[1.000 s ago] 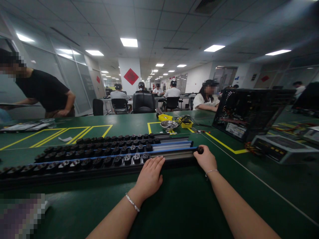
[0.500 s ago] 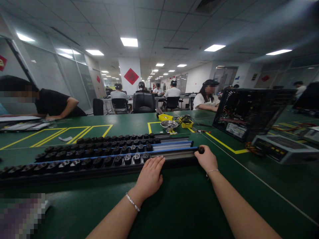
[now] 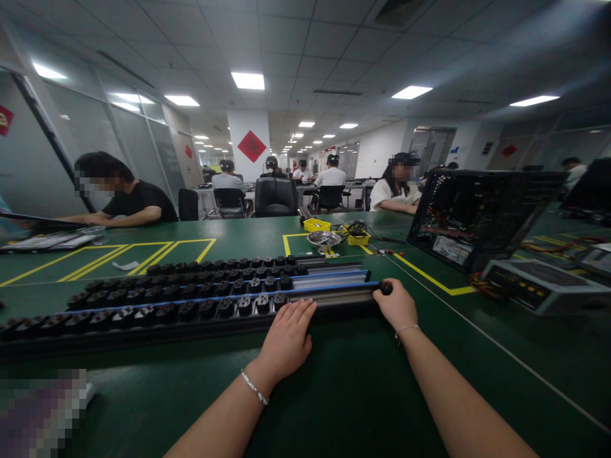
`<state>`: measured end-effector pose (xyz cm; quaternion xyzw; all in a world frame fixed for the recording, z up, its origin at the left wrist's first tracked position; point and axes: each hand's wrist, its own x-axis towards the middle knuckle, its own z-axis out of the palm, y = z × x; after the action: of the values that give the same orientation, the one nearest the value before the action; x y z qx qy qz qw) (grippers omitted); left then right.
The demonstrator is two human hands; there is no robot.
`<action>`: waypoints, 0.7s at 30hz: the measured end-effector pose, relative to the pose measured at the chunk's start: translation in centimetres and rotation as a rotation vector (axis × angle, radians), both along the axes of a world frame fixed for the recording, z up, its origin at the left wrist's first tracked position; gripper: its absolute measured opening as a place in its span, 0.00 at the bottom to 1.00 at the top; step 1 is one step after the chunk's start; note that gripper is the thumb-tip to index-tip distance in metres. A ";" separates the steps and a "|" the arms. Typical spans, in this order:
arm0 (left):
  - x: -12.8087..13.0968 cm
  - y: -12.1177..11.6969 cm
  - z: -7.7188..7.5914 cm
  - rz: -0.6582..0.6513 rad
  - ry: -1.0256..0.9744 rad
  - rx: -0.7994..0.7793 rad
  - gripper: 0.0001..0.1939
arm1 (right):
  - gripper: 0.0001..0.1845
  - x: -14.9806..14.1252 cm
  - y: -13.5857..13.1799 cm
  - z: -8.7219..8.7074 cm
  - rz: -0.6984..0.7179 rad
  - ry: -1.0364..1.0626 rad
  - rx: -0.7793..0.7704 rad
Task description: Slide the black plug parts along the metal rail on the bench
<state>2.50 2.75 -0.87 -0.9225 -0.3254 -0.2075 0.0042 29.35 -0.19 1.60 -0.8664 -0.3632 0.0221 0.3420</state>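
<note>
Head view: black plug pinched by right hand at three-o'clock end of rail.
Plug could be jammed if rail is shifted under open left hand.

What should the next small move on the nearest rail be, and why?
Probably ease the black piece leftward: the right hand holds it at the right end of the nearest rail, the left hand rests on the rail, and a bare stretch separates it from the row.
</note>
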 end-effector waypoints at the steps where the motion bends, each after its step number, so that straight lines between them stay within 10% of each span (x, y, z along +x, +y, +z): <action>1: 0.0 0.0 0.0 0.002 0.001 -0.002 0.34 | 0.22 0.0 0.0 0.0 0.000 -0.003 0.005; 21: 0.1 0.0 0.0 0.001 0.004 0.001 0.34 | 0.22 0.3 0.0 -0.2 -0.029 -0.040 -0.006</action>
<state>2.55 2.75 -0.84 -0.9227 -0.3257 -0.2061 0.0055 29.65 -0.19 1.38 -0.8728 -0.3574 0.0012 0.3323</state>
